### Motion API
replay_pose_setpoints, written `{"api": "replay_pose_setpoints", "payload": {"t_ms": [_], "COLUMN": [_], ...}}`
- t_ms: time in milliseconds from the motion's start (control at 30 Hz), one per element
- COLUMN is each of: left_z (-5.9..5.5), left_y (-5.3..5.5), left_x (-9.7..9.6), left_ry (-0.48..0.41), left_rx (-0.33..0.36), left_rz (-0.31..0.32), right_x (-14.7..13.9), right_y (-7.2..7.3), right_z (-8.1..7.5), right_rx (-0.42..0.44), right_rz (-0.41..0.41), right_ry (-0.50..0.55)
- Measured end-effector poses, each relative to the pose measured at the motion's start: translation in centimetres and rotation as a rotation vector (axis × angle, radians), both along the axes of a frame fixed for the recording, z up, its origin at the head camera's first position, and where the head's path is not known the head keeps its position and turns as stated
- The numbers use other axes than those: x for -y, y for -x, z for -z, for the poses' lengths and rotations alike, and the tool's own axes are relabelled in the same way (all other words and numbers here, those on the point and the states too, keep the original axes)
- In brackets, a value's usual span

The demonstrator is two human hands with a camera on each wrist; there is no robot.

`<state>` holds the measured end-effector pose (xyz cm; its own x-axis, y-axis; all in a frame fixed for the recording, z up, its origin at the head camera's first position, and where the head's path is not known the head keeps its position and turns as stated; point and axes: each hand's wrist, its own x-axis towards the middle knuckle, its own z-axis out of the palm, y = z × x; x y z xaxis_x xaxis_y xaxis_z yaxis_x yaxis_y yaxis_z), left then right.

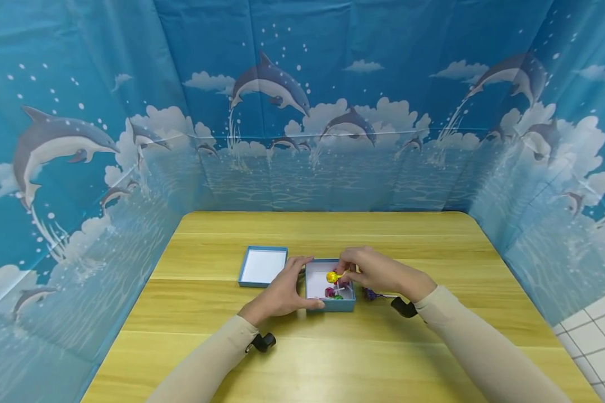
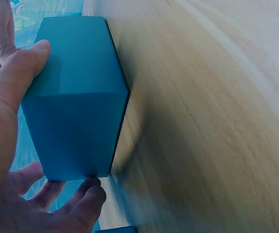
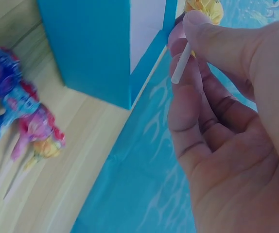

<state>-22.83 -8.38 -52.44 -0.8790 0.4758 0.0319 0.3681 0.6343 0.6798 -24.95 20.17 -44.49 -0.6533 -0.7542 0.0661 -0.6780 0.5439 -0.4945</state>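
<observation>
A blue box (image 1: 339, 306) with a white inside stands without its lid on the wooden table. The left hand (image 1: 285, 287) grips its left end, thumb on the near wall and fingers at the far wall; the left wrist view shows the box's blue side (image 2: 78, 133). Over the box, the right hand (image 1: 367, 267) pinches a yellow-wrapped lollipop (image 1: 331, 277) by its white stick (image 3: 181, 65). Inside lie a pink lollipop (image 1: 330, 292) and a green one (image 1: 338, 298), partly hidden by the near wall.
The blue lid (image 1: 263, 266) lies left of the box with its white inside up. Right of the box, several wrapped lollipops (image 3: 35, 119) lie bunched on the table (image 1: 383, 358), partly under the right wrist. A dolphin-print curtain (image 1: 302, 173) hangs behind the table.
</observation>
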Motion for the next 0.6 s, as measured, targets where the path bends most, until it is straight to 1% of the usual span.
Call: {"api": "replay_pose_setpoints", "payload": {"t_ms": [133, 233, 367, 600], "left_z": [0.0, 0.0, 0.1, 0.0], "left_y": [-0.1, -0.1, -0.1, -0.1], "left_x": [0.0, 0.1, 0.1, 0.1], "left_ry": [0.012, 0.017, 0.021, 0.013], "left_rx": [0.006, 0.007, 0.0, 0.002], "left_rz": [-0.008, -0.013, -0.008, -0.002], "right_x": [-1.4, -2.6, -4.1, -6.2], "right_y": [-0.4, -0.7, -1.3, -2.0], "right_z": [0.4, 0.7, 1.0, 1.8], "right_rx": [-0.035, -0.054, -0.054, -0.035], "right_rz": [0.021, 0.025, 0.049, 0.097], "right_ry": [0.003, 0.029, 0.048, 0.03]}}
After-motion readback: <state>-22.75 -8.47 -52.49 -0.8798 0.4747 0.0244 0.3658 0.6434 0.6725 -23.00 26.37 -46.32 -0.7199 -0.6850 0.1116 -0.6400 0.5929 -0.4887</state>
